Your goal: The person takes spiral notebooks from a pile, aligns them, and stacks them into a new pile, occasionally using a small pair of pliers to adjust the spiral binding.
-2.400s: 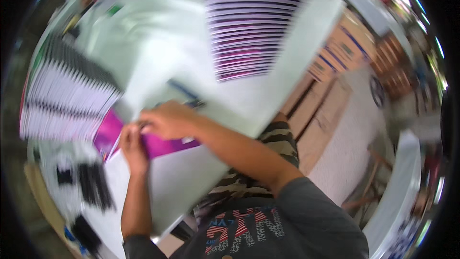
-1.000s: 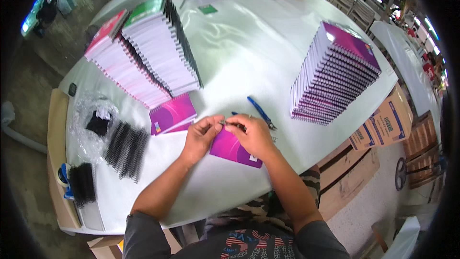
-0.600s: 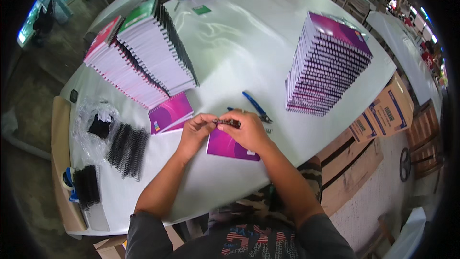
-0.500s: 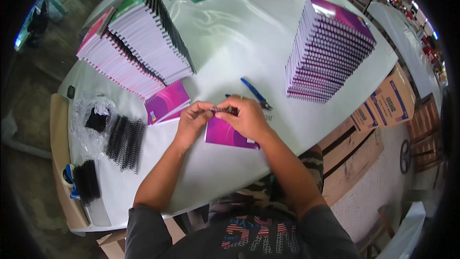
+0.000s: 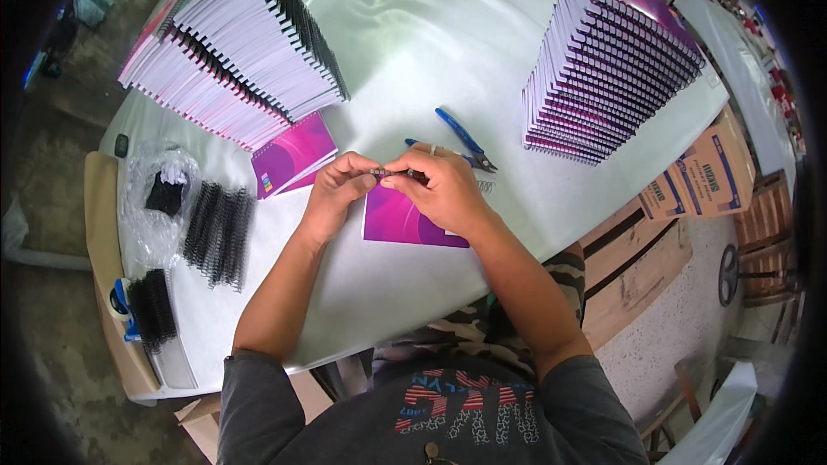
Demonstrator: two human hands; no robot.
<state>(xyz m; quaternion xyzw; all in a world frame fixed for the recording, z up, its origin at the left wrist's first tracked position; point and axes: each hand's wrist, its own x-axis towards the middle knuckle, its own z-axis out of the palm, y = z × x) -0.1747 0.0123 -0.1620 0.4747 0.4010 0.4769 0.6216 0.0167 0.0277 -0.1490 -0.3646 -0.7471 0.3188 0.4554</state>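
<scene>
A purple notebook (image 5: 412, 226) lies flat on the table in front of me, its far edge under my fingers. A dark spiral binding coil (image 5: 398, 174) runs along that edge. Thumb and fingers of my left hand (image 5: 338, 195) pinch the coil near its left part. My right hand (image 5: 445, 190) grips it farther right and covers much of it. Just beyond the right hand lie blue-handled cutting pliers (image 5: 457, 130), touched by neither hand's visible fingers. A short piece of coil (image 5: 487, 186) rests beside the right hand.
Tall stacks of bound notebooks stand at the far left (image 5: 258, 60) and far right (image 5: 603, 69). More purple notebooks (image 5: 295, 151) lie left of my hands. Black coils (image 5: 218, 237), crumpled clear plastic (image 5: 142, 237) and a blue tape dispenser (image 5: 127, 314) sit at the left edge.
The whole view has shifted slightly, so the stacks sit higher and farther apart in it. Both hands keep pinching the coil at the notebook's far edge, with only small finger movement.
</scene>
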